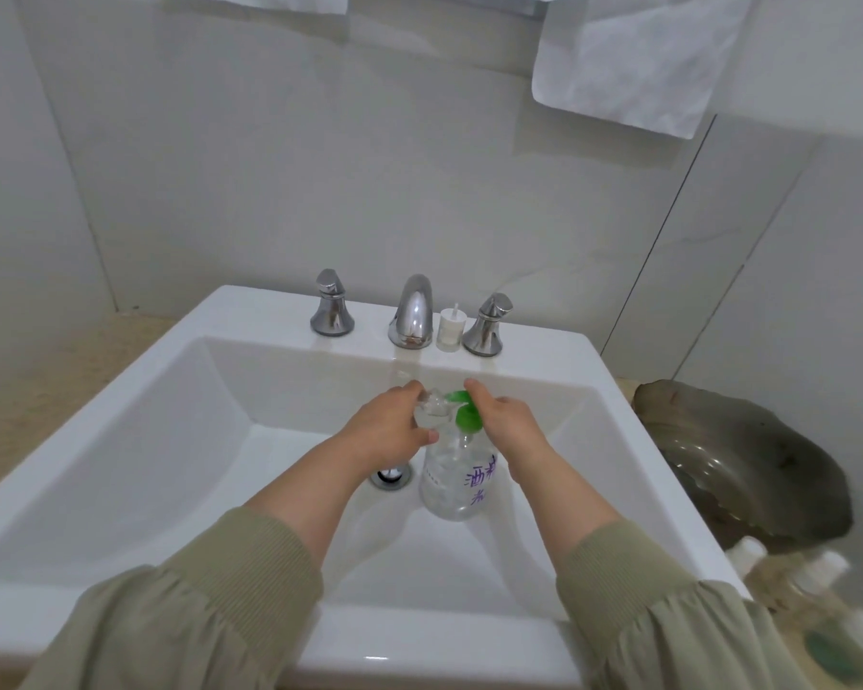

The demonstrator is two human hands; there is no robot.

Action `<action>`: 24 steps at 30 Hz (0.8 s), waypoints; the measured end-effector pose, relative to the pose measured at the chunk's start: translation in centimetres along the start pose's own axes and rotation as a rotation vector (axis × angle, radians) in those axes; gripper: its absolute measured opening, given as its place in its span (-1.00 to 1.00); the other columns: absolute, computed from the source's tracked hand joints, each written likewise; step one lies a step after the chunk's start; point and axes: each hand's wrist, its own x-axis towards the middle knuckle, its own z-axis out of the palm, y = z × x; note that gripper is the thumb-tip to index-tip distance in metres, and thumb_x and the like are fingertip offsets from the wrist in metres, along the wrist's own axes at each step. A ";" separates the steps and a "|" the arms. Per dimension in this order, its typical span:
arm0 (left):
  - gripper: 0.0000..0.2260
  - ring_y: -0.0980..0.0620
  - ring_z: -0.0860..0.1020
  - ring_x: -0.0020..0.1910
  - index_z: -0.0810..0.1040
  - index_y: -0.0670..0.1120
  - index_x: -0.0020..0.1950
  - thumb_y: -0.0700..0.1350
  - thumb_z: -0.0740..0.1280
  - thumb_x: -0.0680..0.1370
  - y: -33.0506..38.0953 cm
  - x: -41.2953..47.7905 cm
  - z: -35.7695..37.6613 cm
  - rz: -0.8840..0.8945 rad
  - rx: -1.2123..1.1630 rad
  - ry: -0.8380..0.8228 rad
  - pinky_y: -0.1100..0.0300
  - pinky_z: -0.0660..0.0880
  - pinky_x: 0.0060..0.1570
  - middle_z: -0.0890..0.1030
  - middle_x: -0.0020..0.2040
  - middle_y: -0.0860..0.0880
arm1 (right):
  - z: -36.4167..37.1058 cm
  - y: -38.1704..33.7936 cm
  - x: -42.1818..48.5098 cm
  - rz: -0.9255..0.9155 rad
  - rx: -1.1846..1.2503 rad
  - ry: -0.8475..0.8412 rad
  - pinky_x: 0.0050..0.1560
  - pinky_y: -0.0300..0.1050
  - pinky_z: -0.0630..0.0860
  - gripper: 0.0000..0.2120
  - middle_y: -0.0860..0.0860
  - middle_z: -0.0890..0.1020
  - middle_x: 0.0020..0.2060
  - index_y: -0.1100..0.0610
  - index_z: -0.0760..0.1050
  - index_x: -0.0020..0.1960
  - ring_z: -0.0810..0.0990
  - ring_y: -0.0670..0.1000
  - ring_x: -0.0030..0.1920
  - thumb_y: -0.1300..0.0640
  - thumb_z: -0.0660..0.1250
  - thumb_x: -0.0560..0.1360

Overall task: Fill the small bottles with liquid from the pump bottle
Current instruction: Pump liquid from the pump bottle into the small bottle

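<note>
A clear pump bottle (457, 483) with a green pump head (464, 415) and purple writing stands in the white sink (220, 390). My right hand (511, 428) rests on the green pump head, fingers over its top. My left hand (394, 425) grips a small clear bottle (432, 413) and holds it at the pump's spout. A small white cap with a thin tube (450, 330) stands on the sink ledge between the faucet and the right handle.
A chrome faucet (412, 311) and two chrome handles (331, 303) (487, 323) line the back ledge. The drain (390, 475) lies left of the pump bottle. A dark shell-shaped dish (748, 465) and several blurred white-capped bottles (818, 575) sit at the right. White towels (633, 57) hang above.
</note>
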 end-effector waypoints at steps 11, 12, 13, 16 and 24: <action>-0.69 -0.06 0.54 -0.01 0.38 -0.10 0.20 -0.08 0.36 0.51 0.4 0.0 -0.4 0.009 -0.060 0.001 0.04 0.47 0.06 0.55 0.02 -0.09 | -0.1 0.0 0.4 0.015 0.146 -0.042 0.02 -0.14 0.32 -0.68 0.06 0.52 -0.08 0.14 0.46 -0.01 0.45 0.04 -0.06 -0.14 0.24 0.53; -0.69 -0.06 0.54 -0.01 0.38 -0.10 0.20 -0.08 0.35 0.51 0.3 0.0 -0.4 0.009 -0.057 -0.006 0.04 0.47 0.06 0.55 0.03 -0.08 | -0.1 0.1 0.4 0.031 0.134 -0.053 0.02 -0.14 0.32 -0.64 0.06 0.51 -0.06 0.15 0.47 0.03 0.44 0.04 -0.04 -0.16 0.24 0.52; -0.68 -0.05 0.54 0.01 0.37 -0.11 0.21 -0.08 0.35 0.51 0.2 -0.1 -0.3 0.008 -0.054 -0.014 0.04 0.47 0.07 0.55 0.05 -0.08 | -0.1 0.2 0.4 0.043 0.115 -0.057 0.02 -0.15 0.32 -0.59 0.07 0.51 -0.05 0.18 0.49 0.07 0.45 0.05 -0.03 -0.17 0.24 0.51; -0.68 -0.06 0.53 0.02 0.37 -0.10 0.21 -0.09 0.35 0.51 0.2 -0.2 -0.2 -0.003 -0.046 -0.032 0.04 0.47 0.08 0.54 0.06 -0.09 | -0.2 0.3 0.4 0.040 0.075 -0.044 0.00 -0.15 0.34 -0.51 0.09 0.53 -0.03 0.25 0.52 0.12 0.51 0.11 0.03 -0.18 0.25 0.50; -0.67 -0.05 0.53 -0.01 0.37 -0.09 0.21 -0.08 0.36 0.51 0.4 -0.1 -0.5 -0.004 -0.071 0.010 0.06 0.46 0.06 0.56 0.00 -0.08 | -0.4 -0.2 0.4 -0.020 0.121 -0.011 0.01 -0.16 0.31 -0.65 0.01 0.51 -0.11 0.15 0.46 0.09 0.46 0.00 -0.05 -0.12 0.25 0.53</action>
